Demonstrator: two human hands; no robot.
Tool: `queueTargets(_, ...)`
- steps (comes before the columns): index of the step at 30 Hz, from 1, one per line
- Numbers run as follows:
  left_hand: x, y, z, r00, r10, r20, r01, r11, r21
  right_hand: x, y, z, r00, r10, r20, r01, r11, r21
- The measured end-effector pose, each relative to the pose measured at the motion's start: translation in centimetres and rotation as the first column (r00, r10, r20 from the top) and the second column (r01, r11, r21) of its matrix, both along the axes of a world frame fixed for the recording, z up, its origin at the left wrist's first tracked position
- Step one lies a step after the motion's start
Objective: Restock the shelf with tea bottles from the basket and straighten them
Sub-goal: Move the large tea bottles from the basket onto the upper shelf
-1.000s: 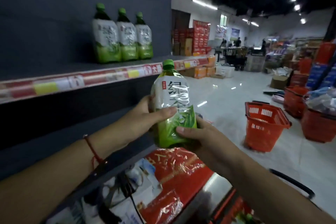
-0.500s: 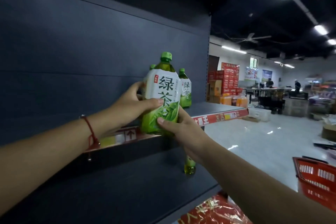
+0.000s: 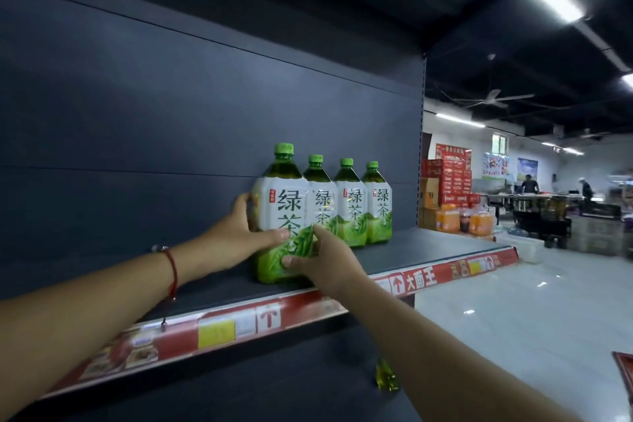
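On the shelf (image 3: 428,250), the new tea bottle (image 3: 279,216) stands upright just left of the three-bottle row (image 3: 349,205), my left hand (image 3: 239,236) and right hand (image 3: 322,260) both wrapped round it, right one nearer that row.

The shelf (image 3: 428,250) lies bare from the bottles to its right end, and bare again left of them along the back wall (image 3: 171,130). Four tea bottles (image 3: 342,209) stand touching in a row near the back edge, leaving no gap between them. Both hands (image 3: 239,240) crowd the leftmost bottle (image 3: 279,216). Overhead room is wide.
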State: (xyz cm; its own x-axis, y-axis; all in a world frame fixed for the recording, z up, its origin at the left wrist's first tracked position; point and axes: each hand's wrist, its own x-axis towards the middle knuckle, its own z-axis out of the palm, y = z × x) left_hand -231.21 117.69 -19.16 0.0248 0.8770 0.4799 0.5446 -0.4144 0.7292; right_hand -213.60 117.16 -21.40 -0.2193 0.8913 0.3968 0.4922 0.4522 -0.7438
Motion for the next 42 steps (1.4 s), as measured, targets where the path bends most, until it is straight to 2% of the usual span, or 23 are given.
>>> queueTargets(5, -1.2, 2.6, 0.4, 0.998, 0.031, -0.063, -0.034, 0.999, -0.039, -2.5, 3.4, -0.2, 0.985, -0.131, 0.109, 0.13, 0.991, 0.014)
queueTargets(10, -1.8, 4.8, 0.5, 0.999, 0.032, -0.001, -0.032, 0.994, -0.105, -4.4, 6.8, -0.3, 0.962, -0.203, 0.183, 0.2, 0.979, 0.038)
queueTargets(16, -2.3, 7.1, 0.5, 0.999, 0.037, 0.0, -0.036, 0.987, -0.155, -5.2, 8.8, -0.2, 0.944, -0.247, 0.221, 0.251, 0.968, 0.01)
queueTargets(26, -2.5, 8.4, 0.1, 0.998, 0.037, 0.052, -0.028, 0.985, -0.169, -6.1, 9.1, -0.3, 0.919, -0.253, 0.303, 0.26, 0.966, 0.018)
queueTargets(30, -2.5, 8.7, 0.5, 0.999, 0.051, 0.009, -0.049, 0.986, -0.162, -6.4, 8.6, 0.1, 0.919, -0.195, 0.343, 0.225, 0.973, -0.049)
queueTargets(33, -2.3, 8.2, 0.6, 0.99, 0.091, -0.104, -0.103, 0.988, -0.112, -5.8, 7.6, 0.6, 0.896, -0.166, 0.412, 0.192, 0.981, -0.024)
queueTargets(36, -1.8, 6.5, 0.0, 0.92, 0.228, -0.318, -0.254, 0.966, -0.043, -3.9, 5.4, 0.5, 0.825, -0.188, 0.533, 0.144, 0.982, 0.124)
queueTargets(39, -0.2, 2.6, -0.6, 0.742, 0.351, -0.571, -0.379, 0.922, 0.074, -1.0, 2.4, -0.6, 0.765, -0.248, 0.595, 0.048, 0.942, 0.331)
queueTargets(41, 1.6, -0.5, -1.5, 0.633, 0.426, -0.646, -0.362, 0.901, 0.238, 1.3, 0.5, -1.9, 0.771, -0.281, 0.571, 0.021, 0.908, 0.419)
queueTargets(42, 2.7, -2.0, -2.3, 0.621, 0.437, -0.65, -0.328, 0.899, 0.291, 2.5, -0.3, -2.7, 0.776, -0.291, 0.559, 0.016, 0.896, 0.444)
